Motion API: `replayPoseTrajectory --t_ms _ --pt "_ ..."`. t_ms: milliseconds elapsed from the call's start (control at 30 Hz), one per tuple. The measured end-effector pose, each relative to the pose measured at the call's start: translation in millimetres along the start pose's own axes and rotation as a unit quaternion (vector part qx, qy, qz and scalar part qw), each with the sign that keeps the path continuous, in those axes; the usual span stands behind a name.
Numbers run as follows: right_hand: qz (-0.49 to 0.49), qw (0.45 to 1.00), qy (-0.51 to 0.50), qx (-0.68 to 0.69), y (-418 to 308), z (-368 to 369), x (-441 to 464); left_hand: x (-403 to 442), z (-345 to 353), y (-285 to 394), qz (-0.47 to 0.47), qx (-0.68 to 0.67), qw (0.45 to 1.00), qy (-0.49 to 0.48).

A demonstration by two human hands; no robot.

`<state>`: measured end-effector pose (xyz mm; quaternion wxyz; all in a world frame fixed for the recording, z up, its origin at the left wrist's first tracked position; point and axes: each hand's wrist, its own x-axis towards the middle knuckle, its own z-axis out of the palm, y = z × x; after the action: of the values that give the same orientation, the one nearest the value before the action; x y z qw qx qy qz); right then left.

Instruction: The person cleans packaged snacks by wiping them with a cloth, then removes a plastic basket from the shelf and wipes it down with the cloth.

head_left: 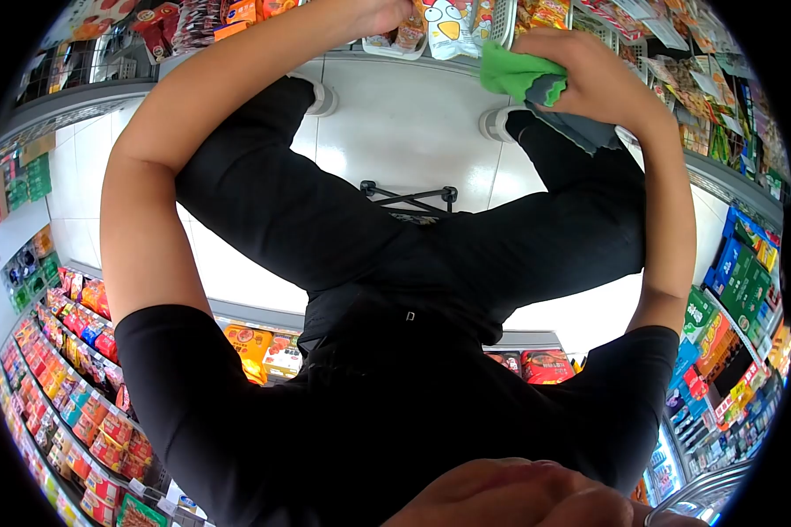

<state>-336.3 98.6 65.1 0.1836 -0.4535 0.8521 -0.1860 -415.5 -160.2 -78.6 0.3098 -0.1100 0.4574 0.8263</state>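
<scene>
My right hand [580, 75] is closed around a bright green and dark grey cloth [518, 72]. Part of the cloth hangs below the hand, beside my right knee. At the top edge of the view, my left hand [385, 16] reaches to the shelf front. Its fingers are mostly cut off by the frame, so their grip is hidden. Close to it are a white basket [395, 53] of small brown packets and a pale snack bag [451, 31] with a cartoon bird face. A second white basket [501, 25] stands between that bag and my right hand.
I sit on a low folding stool [410, 200] on a pale tiled floor [395, 114]. Packed snack shelves [79, 386] rise behind me on the left. More goods [738, 272] stand at the right. A grey shelf edge [721, 180] curves past my right arm.
</scene>
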Motion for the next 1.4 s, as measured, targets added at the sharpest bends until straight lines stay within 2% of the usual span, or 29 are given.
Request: replayPoseTrajectory --t_ms 67,167,267,400,500,600,700,733,833,867,900,1000,1100,1233,1367,1400 --pt "-0.019 1.000 -0.003 0.004 5.1 -3.7 -4.2 -0.2 0.7 -0.8 0.000 -0.002 1.000 0.016" --pt "-0.046 0.996 0.078 -0.022 10.8 -3.4 -9.2 1.1 1.4 -1.5 -0.014 -0.004 1.000 0.018" --pt "-0.066 0.992 0.099 0.029 -0.8 -5.0 1.1 -5.2 9.1 2.3 -0.018 0.003 0.999 0.033" --pt "-0.034 0.994 0.099 -0.032 -24.6 1.4 15.0 -10.8 14.5 0.4 -0.028 0.035 0.998 0.045" --pt "-0.022 0.996 0.077 -0.050 -19.2 14.1 17.1 -5.2 2.1 -2.7 -0.069 0.092 0.993 -0.012" --pt "-0.002 0.992 0.068 -0.110 -9.7 8.9 12.5 -9.8 6.0 0.0 -0.062 0.120 0.991 -0.006" --pt "0.036 0.986 0.073 -0.142 -4.3 3.8 3.9 -2.8 3.0 0.8 -0.051 0.096 0.994 -0.021" --pt "0.049 0.983 0.072 -0.162 4.7 5.5 -1.6 -1.3 1.4 2.4 -0.068 0.087 0.994 -0.012" --pt "0.103 0.975 0.066 -0.186 28.4 8.5 -12.8 -3.7 10.2 4.1 -0.029 0.035 0.998 0.039" --pt "0.130 0.975 0.062 -0.171 29.8 5.7 -13.5 -7.0 10.6 6.7 -0.043 0.006 0.999 -0.005" --pt "0.157 0.973 0.058 -0.156 30.4 3.2 -13.5 -12.2 15.4 8.8 -0.037 0.006 0.999 -0.007" --pt "0.095 0.978 0.159 -0.098 31.6 4.3 -11.2 -20.2 23.9 9.9 -0.033 0.003 0.999 -0.023" --pt "0.045 0.983 0.171 -0.041 23.8 2.4 -2.5 -12.5 23.0 2.4 0.001 0.012 0.998 -0.061" --pt "0.045 0.982 0.175 -0.059 22.4 5.8 1.5 -16.4 32.3 -2.0 -0.017 -0.008 0.998 -0.059" --pt "0.044 0.980 0.185 -0.058 41.0 12.8 1.1 -22.2 27.4 5.0 -0.123 -0.062 0.979 -0.151" --pt "0.045 0.979 0.192 -0.061 44.2 15.7 0.4 -36.9 47.8 14.5 -0.119 -0.039 0.989 -0.079"
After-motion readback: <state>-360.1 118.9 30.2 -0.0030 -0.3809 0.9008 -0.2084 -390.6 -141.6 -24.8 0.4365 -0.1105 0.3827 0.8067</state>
